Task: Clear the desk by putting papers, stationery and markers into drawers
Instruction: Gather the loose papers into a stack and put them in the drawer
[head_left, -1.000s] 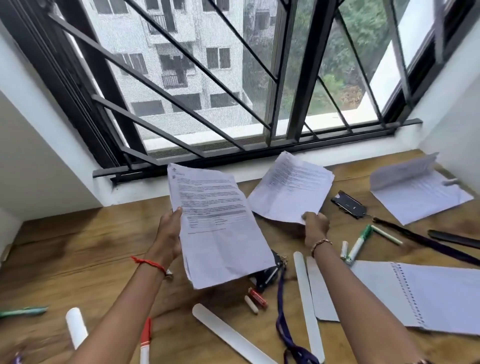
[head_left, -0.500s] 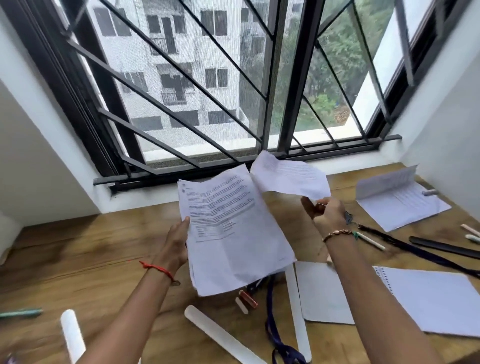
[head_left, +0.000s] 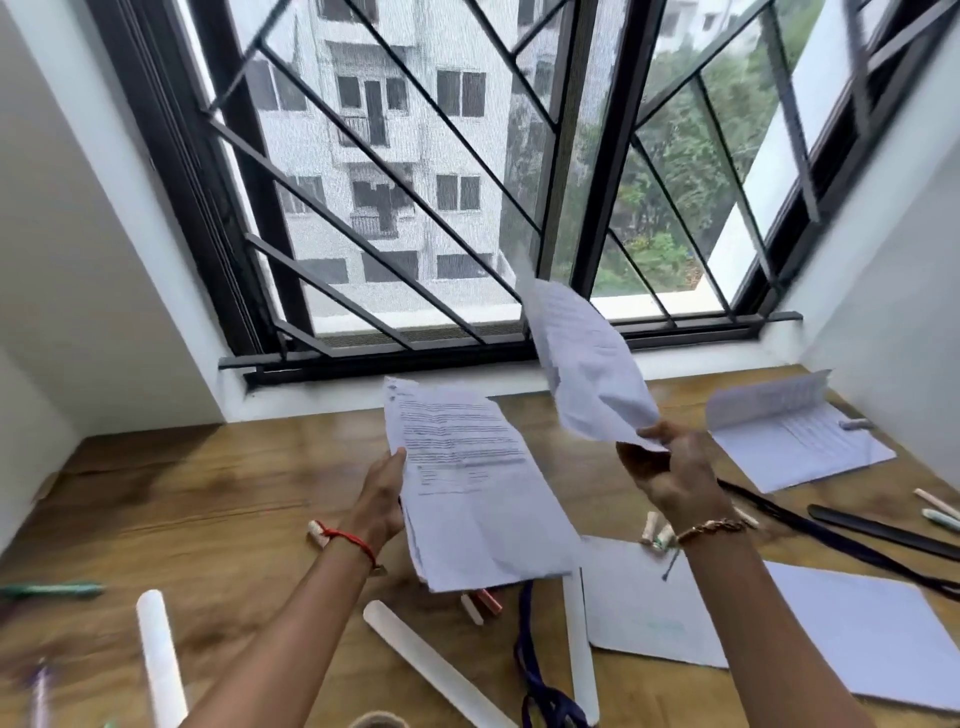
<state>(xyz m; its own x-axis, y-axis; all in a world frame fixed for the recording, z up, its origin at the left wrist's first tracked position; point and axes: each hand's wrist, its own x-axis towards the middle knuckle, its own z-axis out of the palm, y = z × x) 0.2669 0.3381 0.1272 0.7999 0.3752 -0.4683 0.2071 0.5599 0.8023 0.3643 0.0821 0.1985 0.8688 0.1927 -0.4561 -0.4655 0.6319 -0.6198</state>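
Paper bundles (head_left: 483, 509) (head_left: 592, 374), two; hands (head_left: 382, 499) (head_left: 675, 475), two.

A single wide-angle camera sits on the person's head and looks forward and down over the wooden surface (head_left: 208, 519), facing the barred window (head_left: 415, 182) at its far edge. It is close in: both forearms enter from the bottom edge, and the left hand (head_left: 382, 493), holding a stack of papers (head_left: 478, 493), and the right hand (head_left: 670, 473), pinching a sheet (head_left: 587, 364), sit mid-frame, near the lens. The white walls (head_left: 78, 260) on either side lean outward, bent by the lens, and the lower left corner is blurred.
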